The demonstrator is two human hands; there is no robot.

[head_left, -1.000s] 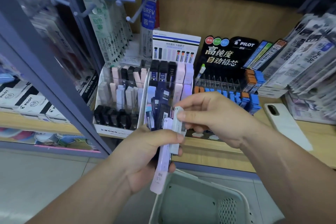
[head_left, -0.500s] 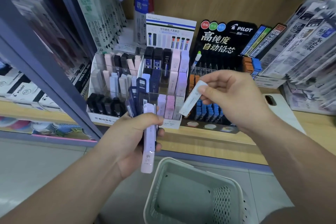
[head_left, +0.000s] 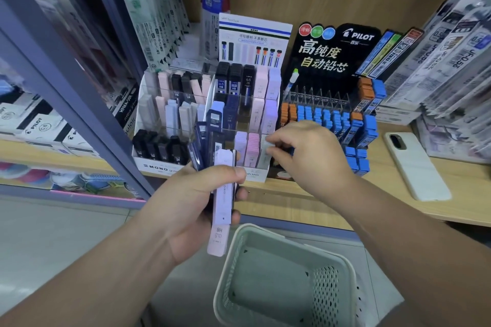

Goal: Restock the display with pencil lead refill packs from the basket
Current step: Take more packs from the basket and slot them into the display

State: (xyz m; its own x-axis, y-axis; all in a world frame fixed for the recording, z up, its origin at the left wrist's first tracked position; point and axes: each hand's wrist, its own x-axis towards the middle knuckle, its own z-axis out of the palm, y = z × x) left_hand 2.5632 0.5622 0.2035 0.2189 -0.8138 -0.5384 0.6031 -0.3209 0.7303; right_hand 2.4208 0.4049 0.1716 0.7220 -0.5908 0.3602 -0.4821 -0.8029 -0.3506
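Right at the bottom of the view there's the pale green basket (head_left: 328,292), sitting below the shelf edge, and all I can make out inside it is its own floor. Just above it the left hand (head_left: 186,204) grips a fanned bundle of lead refill packs (head_left: 206,141), thumb clamped across a lilac pack (head_left: 223,204) on top, with dark navy ones sticking up behind. Next, the right hand (head_left: 308,159) has its fingers curled, pinching a whitish pack (head_left: 263,159) at the front-right slot of the white tiered display (head_left: 255,175) on the wooden shelf (head_left: 279,202). I can't tell how far in the pack is. That front row also holds lilac and pink packs side by side, and the tiers behind carry navy, black, pink and lilac ones. Further right is the black Pilot rack (head_left: 332,50) full of blue and orange packs, and a phone (head_left: 414,167) lies flat on the shelf past it. Compared with half a second ago, the right hand has dropped from mid-air in front of the Pilot rack down to that slot, while the left hand's bundle looks unchanged.
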